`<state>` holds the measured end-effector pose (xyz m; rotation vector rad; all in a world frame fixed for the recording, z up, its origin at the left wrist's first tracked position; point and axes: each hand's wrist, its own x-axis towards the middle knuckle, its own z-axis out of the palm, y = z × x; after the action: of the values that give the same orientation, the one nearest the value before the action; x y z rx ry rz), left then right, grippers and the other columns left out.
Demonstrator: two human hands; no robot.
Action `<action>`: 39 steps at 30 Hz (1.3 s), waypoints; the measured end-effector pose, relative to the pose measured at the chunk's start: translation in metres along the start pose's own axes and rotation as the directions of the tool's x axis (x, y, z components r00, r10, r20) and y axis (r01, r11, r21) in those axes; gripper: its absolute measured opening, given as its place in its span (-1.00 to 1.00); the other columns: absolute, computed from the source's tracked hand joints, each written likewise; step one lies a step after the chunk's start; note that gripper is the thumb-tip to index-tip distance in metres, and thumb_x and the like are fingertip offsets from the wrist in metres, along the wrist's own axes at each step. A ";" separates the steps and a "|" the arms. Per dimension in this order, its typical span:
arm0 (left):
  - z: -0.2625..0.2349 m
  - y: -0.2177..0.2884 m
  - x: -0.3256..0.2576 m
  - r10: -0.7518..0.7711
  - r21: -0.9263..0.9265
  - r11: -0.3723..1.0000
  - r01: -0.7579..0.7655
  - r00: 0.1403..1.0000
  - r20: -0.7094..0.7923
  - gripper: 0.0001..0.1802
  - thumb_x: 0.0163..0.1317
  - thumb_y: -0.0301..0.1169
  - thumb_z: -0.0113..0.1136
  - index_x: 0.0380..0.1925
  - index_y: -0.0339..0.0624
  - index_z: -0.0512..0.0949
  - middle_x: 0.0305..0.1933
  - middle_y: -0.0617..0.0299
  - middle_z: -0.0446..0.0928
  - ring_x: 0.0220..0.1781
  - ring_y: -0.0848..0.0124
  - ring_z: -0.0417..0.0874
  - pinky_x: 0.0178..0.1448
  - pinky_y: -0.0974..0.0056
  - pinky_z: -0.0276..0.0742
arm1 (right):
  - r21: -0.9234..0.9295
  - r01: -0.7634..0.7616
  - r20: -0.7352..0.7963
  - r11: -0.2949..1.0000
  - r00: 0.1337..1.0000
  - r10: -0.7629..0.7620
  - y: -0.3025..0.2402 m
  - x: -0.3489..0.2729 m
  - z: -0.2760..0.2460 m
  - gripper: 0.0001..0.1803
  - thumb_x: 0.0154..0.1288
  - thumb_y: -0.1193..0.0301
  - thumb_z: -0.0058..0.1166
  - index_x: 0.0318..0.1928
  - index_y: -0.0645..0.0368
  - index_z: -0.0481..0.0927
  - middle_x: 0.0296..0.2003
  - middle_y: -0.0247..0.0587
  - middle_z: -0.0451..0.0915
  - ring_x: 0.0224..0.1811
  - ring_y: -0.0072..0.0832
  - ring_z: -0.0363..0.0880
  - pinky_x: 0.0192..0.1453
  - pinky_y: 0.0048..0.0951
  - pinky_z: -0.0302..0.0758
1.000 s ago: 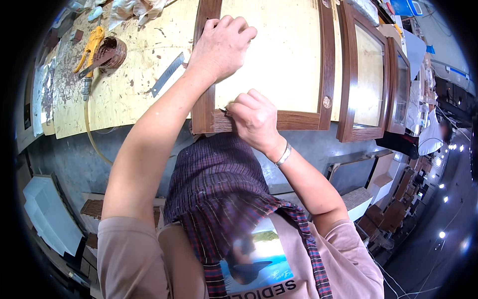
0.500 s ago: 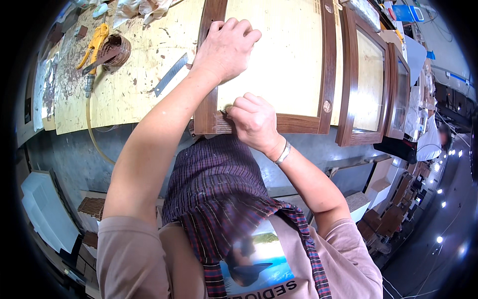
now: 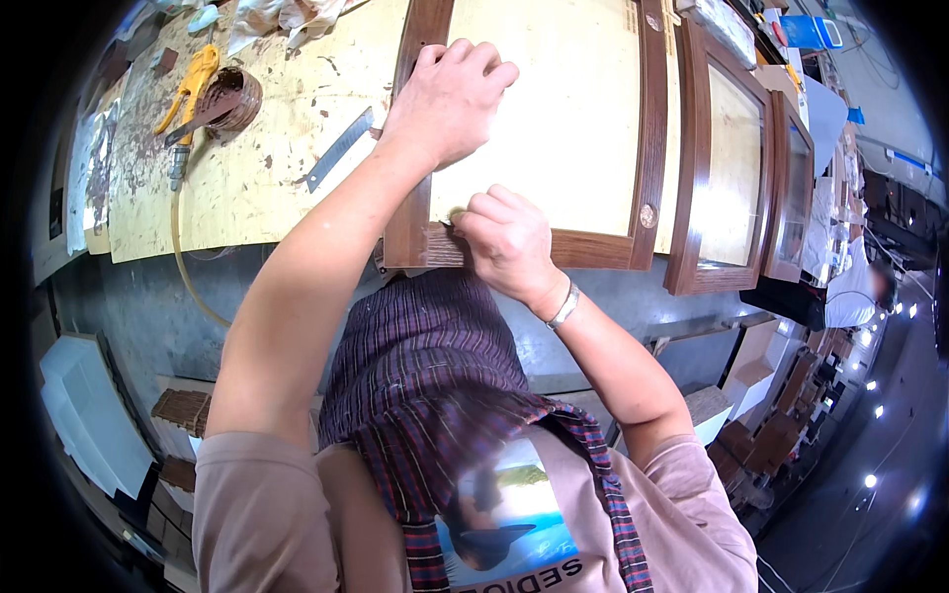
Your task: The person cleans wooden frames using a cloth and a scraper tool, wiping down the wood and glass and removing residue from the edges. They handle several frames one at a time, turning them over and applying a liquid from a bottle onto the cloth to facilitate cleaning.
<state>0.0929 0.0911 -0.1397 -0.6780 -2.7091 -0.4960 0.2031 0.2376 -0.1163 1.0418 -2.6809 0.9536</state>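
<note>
Left hand: fingers curled, palm pressed down on the left rail of the frame, gripping its edge.
Right hand: closed in a pinch at the frame's near-left corner; what it pinches cannot be told.
Frame: under both hands, on the bench.
Frames: three, two more right of the grip.
Scraper: one, left of the left hand.
Bowl: one, far left.

Dark brown wood-grain frame
</note>
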 end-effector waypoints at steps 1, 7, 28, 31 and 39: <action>0.000 -0.001 0.000 0.001 0.010 1.000 -0.001 1.000 -0.007 -0.78 0.28 -0.42 0.10 -0.07 -0.02 0.55 -0.04 0.25 0.54 0.10 0.27 0.54 0.24 0.11 0.35 | -0.002 -0.015 -0.002 1.000 1.000 0.015 0.001 -0.001 0.000 -0.86 -0.08 0.59 0.15 -0.42 0.13 0.62 -0.50 -0.30 0.41 -0.43 -0.32 0.42 -0.37 -0.32 0.41; 0.001 -0.001 -0.001 -0.014 0.014 1.000 0.014 1.000 -0.013 -0.78 0.27 -0.44 0.09 -0.09 -0.02 0.56 -0.04 0.24 0.54 0.10 0.27 0.54 0.24 0.11 0.35 | -0.039 0.024 0.068 0.999 0.997 -0.021 -0.003 0.005 0.002 -0.87 -0.12 0.55 0.14 -0.47 0.06 0.56 -0.44 -0.37 0.42 -0.33 -0.37 0.46 -0.31 -0.34 0.43; -0.003 0.000 0.001 -0.006 0.027 1.000 0.005 1.000 0.020 -0.80 0.31 -0.39 0.11 -0.08 -0.03 0.55 -0.03 0.24 0.54 0.10 0.27 0.54 0.25 0.12 0.36 | 0.009 -0.057 0.036 0.998 0.998 0.057 -0.002 0.005 -0.004 -0.84 -0.09 0.60 0.16 -0.42 0.12 0.58 -0.48 -0.31 0.42 -0.40 -0.32 0.46 -0.34 -0.32 0.45; 0.000 0.000 0.000 -0.004 0.029 1.000 0.003 1.000 0.014 -0.80 0.31 -0.39 0.12 -0.07 -0.03 0.55 -0.03 0.24 0.54 0.10 0.27 0.54 0.25 0.12 0.36 | -0.021 -0.079 0.051 0.997 0.995 0.080 -0.001 0.001 -0.005 -0.86 -0.11 0.59 0.14 -0.47 0.08 0.53 -0.45 -0.33 0.43 -0.34 -0.33 0.49 -0.29 -0.32 0.46; -0.001 -0.002 -0.002 0.003 0.026 1.000 -0.003 1.000 -0.003 -0.79 0.29 -0.39 0.13 -0.07 -0.04 0.54 -0.03 0.24 0.53 0.10 0.27 0.53 0.24 0.11 0.36 | -0.063 0.026 0.014 0.998 1.000 -0.025 -0.011 0.012 0.002 -0.86 -0.13 0.60 0.14 -0.46 0.13 0.59 -0.52 -0.31 0.38 -0.45 -0.31 0.41 -0.40 -0.34 0.40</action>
<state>0.0935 0.0886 -0.1400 -0.6733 -2.7067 -0.4601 0.2017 0.2233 -0.1082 1.0707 -2.6825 0.8549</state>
